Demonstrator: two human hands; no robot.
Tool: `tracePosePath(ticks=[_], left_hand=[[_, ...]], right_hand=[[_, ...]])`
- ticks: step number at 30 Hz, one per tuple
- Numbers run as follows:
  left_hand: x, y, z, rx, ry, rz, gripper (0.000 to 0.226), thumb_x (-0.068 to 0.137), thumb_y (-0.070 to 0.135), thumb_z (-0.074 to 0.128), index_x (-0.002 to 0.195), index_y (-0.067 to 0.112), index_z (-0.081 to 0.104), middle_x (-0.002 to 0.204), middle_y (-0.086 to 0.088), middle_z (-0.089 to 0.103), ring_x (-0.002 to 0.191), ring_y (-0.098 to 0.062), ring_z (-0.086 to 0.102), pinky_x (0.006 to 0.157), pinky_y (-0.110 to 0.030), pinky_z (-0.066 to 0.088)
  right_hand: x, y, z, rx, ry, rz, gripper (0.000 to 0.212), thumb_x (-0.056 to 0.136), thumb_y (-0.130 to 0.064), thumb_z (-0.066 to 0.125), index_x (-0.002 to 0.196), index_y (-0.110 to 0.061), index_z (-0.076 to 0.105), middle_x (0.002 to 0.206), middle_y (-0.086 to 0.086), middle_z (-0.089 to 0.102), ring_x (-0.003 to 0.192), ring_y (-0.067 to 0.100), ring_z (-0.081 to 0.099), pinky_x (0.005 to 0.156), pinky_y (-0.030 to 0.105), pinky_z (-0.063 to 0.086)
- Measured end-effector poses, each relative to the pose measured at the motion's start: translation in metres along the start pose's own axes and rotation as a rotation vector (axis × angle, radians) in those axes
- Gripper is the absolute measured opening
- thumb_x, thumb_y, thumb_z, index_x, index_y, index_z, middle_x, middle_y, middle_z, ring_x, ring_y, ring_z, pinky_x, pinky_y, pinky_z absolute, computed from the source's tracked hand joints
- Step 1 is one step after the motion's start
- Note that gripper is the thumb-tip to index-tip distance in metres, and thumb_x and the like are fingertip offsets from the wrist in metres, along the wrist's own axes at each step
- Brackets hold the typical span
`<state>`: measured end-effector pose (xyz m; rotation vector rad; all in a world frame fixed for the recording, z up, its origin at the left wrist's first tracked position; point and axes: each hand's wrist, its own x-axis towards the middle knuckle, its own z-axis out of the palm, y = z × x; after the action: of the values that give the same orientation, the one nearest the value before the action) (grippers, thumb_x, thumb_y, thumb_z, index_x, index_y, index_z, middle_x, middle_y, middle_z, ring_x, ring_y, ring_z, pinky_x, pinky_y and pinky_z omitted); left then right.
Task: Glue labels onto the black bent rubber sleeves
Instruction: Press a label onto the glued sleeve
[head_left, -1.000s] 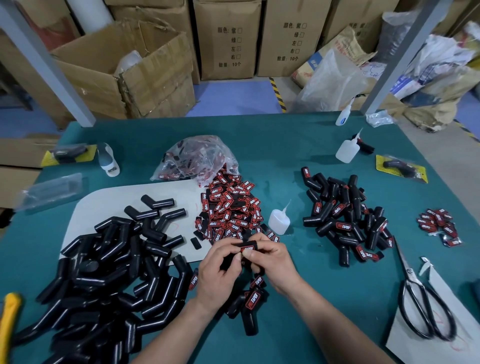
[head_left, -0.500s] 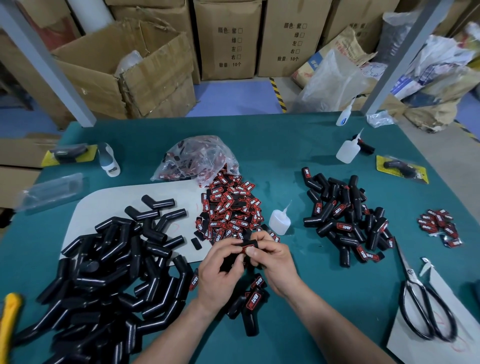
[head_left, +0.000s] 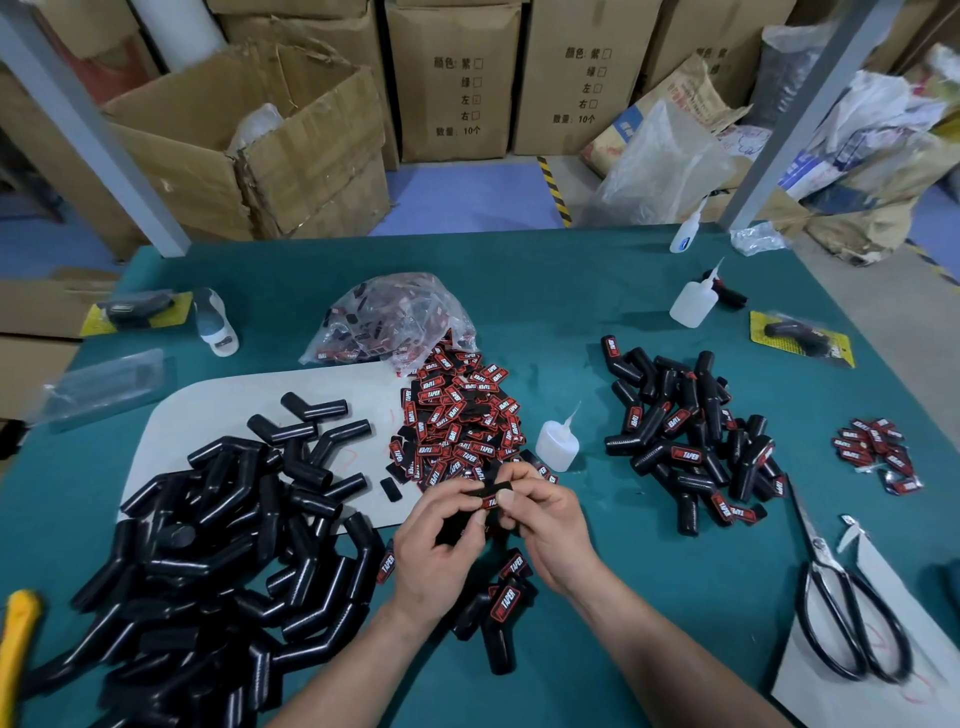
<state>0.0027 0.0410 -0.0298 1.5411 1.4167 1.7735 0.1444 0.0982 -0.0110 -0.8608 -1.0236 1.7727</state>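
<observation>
My left hand (head_left: 436, 551) and my right hand (head_left: 545, 525) meet at the table's middle and together grip one black bent rubber sleeve (head_left: 491, 491). A red label sits on it under my right thumb. A heap of red-and-black labels (head_left: 457, 421) lies just beyond my hands. A large pile of bare black sleeves (head_left: 218, 545) fills the left. Labelled sleeves (head_left: 685, 441) are heaped on the right, and a few more (head_left: 501, 603) lie between my wrists. A small glue bottle (head_left: 557, 444) stands right of the label heap.
A plastic bag of labels (head_left: 395, 319) lies behind the heap. Black scissors (head_left: 841, 608) rest at the right on white paper, with a small label cluster (head_left: 878, 452) above. Two more glue bottles (head_left: 693, 299) stand at the back right. A yellow handle (head_left: 15, 639) pokes in at left.
Both hands stay together on the sleeve and have shifted only slightly. My fingers have worked a little over the label.
</observation>
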Motion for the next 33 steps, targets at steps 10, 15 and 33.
tracePosePath(ticks=[10,15,33], left_hand=[[-0.0015,-0.0031,-0.0003,0.004,-0.030,-0.003,0.015,0.091,0.012,0.070,0.104,0.020,0.071,0.116,0.003,0.071,0.110,-0.021,0.069,0.098,-0.028,0.052],[-0.0010,-0.0037,0.0012,0.019,-0.025,-0.012,0.016,0.092,0.013,0.070,0.105,0.022,0.070,0.117,0.005,0.071,0.110,-0.020,0.069,0.098,-0.027,0.051],[-0.0038,-0.0009,0.0042,0.039,-0.050,0.017,0.016,0.094,0.013,0.069,0.108,0.020,0.070,0.123,0.009,0.071,0.111,-0.022,0.071,0.099,-0.032,0.054]], right_hand=[[0.0008,0.0004,-0.0018,-0.029,0.038,0.010,0.024,0.075,-0.024,0.075,0.073,0.000,0.071,0.095,0.002,0.061,0.074,0.013,0.049,0.064,0.025,0.040],[0.0016,0.0005,-0.0029,-0.128,0.074,-0.033,0.023,0.076,-0.027,0.072,0.062,-0.009,0.069,0.092,-0.003,0.062,0.071,0.013,0.045,0.065,0.027,0.037],[-0.0023,0.0069,0.0003,-0.161,0.015,-0.116,0.020,0.079,-0.018,0.074,0.067,-0.003,0.068,0.096,-0.003,0.061,0.094,0.017,0.056,0.088,0.035,0.044]])
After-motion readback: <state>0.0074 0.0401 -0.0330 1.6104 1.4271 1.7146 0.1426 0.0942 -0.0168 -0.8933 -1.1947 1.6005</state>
